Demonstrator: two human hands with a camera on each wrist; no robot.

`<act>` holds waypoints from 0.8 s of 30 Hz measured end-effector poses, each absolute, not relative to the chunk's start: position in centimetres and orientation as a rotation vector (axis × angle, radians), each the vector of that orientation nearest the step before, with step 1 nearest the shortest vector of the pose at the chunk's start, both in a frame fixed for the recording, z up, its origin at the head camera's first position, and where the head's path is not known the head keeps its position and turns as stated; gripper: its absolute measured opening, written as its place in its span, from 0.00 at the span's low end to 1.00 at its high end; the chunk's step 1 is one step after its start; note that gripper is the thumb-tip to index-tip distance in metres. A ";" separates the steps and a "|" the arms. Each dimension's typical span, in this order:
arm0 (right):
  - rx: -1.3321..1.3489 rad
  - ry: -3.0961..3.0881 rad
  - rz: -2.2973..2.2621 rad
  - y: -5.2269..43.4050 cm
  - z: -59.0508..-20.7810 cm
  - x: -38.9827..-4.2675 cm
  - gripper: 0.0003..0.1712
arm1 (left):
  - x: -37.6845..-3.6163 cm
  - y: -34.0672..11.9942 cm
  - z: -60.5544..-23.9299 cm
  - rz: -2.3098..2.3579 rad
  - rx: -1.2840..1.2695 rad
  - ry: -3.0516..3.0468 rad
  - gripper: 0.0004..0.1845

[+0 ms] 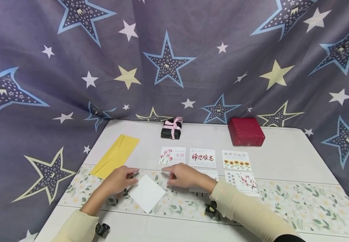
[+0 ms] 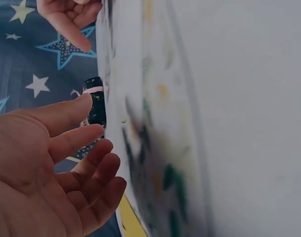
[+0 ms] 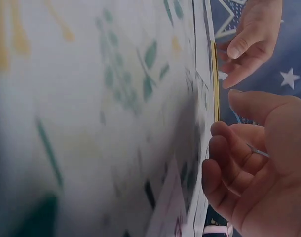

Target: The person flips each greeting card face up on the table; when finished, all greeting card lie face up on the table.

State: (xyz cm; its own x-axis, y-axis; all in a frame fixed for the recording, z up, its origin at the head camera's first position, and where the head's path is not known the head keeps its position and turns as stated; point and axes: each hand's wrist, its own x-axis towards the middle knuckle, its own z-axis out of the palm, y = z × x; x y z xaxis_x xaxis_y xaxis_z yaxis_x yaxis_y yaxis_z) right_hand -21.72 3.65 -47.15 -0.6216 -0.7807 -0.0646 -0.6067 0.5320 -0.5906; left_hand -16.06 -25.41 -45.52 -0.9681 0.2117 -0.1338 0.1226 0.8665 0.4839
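Observation:
A blank white square of paper (image 1: pixel 147 194) lies turned cornerwise on the flowered strip of the table. At its left side is my left hand (image 1: pixel 120 181), its fingers loosely bent and holding nothing; the left wrist view shows the bare palm and fingers (image 2: pixel 98 165). Across the paper, my right hand (image 1: pixel 184 175) hovers near the upper right edge, index finger pointing left. In the right wrist view that hand's fingers (image 3: pixel 222 153) are relaxed around nothing, with a ring on one. My right forearm partly hides a printed card (image 1: pixel 209 174).
Several printed cards stand in rows on the right, among them a sunflower card (image 1: pixel 236 160) and a blossom card (image 1: pixel 242 184). A yellow envelope (image 1: pixel 115 156) lies left. Farther back are a black gift box with pink ribbon (image 1: pixel 171 131) and a red box (image 1: pixel 246 132), before a star-patterned curtain (image 1: pixel 198 67).

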 end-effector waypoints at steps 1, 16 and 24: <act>-1.157 2.454 -0.745 3.5 -47.2 -21.5 0.34 | -15.8 -25.5 -45.6 0.716 0.264 2.864 0.25; -1.279 2.417 -0.561 1.9 -47.8 -20.2 0.31 | -13.7 -26.6 -45.6 0.796 0.226 2.730 0.28; -1.293 2.440 -0.506 1.8 -48.1 -20.4 0.30 | -13.1 -26.5 -45.6 0.762 0.229 2.752 0.27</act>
State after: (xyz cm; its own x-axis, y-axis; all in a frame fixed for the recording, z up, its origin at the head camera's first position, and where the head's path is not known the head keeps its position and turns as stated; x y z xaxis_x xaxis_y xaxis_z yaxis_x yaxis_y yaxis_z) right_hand -20.37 1.82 -48.08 -0.5324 -0.8374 -0.1240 -0.7191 0.5246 -0.4556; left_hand -13.06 -26.51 -45.65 -0.9494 0.2235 -0.2207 0.0781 0.8486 0.5233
